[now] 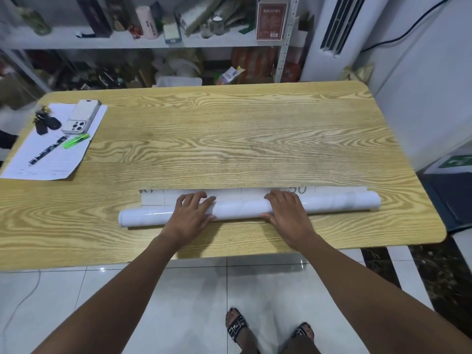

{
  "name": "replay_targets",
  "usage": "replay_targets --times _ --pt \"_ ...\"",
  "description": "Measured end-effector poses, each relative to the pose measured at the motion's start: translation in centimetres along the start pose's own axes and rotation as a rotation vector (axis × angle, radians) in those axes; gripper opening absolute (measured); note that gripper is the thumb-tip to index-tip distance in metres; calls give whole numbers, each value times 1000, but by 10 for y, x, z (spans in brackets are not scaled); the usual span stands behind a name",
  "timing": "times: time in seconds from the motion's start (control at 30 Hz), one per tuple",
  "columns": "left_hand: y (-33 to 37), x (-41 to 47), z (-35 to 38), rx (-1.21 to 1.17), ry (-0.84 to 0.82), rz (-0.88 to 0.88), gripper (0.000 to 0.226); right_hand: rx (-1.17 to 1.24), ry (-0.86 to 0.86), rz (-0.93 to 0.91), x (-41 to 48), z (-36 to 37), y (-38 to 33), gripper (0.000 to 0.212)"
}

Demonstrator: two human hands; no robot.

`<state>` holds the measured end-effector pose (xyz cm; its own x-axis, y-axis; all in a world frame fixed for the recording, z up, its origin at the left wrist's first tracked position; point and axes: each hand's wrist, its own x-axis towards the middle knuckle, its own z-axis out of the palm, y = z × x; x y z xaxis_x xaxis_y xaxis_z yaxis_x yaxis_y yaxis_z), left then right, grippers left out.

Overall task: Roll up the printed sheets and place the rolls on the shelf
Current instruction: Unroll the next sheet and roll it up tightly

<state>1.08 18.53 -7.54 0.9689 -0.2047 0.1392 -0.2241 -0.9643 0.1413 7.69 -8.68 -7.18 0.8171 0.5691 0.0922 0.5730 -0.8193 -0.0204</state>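
The roll (242, 209) lay with its long axis left to right on the surface (229, 136). The left hand (190, 213) and the right hand (286, 213) pressed it, fingers (196, 198) flat, clasping nothing. An unrolled strip (229, 194) lay just beyond them, toward the shelf (127, 40).

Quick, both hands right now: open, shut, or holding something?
Left hand: open, fingers flat, pressing on the paper roll.
Right hand: open, pressing on the same roll.
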Motion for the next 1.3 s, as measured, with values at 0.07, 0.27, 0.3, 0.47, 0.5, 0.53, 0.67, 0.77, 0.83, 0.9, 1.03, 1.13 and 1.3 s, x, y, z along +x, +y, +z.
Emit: replay_targets --times 0.07,0.27,0.3,0.47,0.5,0.53,0.67,0.77,0.83,0.9,1.03,1.13,1.3 --pt "0 2 1 1 -7 17 50 20 2 15 3 0 0 46" --pt "-1 7 2 20 17 63 69 67 -8 45 8 -1 0 42" --pt "-1 8 2 26 20 65 70 70 -12 47 9 -1 0 42" --pt "-4 11 2 39 13 79 70 74 -49 48 11 -4 1 47" --pt "-5 11 2 37 14 80 70 81 -59 45 12 -4 1 47" --pt "-5 11 2 34 17 80 70 86 -63 43 13 -5 1 47" --pt "-4 12 -1 10 10 76 67 95 -30 35 12 -5 1 49" --pt "-5 11 -2 -24 -12 73 56 82 -29 32 9 -4 1 55" --pt "-6 12 -2 -27 -25 68 44 82 -25 27 8 -5 1 56" --pt "-7 14 -2 -32 -19 63 43 94 -16 30 9 -5 3 56" --pt "-9 16 1 -41 29 81 39 125 -30 34 12 -3 5 59" --pt "-8 17 2 -34 55 82 37 135 -34 14 11 -3 6 61" --pt "-6 20 1 32 119 81 30 109 -54 11 12 -3 7 64"
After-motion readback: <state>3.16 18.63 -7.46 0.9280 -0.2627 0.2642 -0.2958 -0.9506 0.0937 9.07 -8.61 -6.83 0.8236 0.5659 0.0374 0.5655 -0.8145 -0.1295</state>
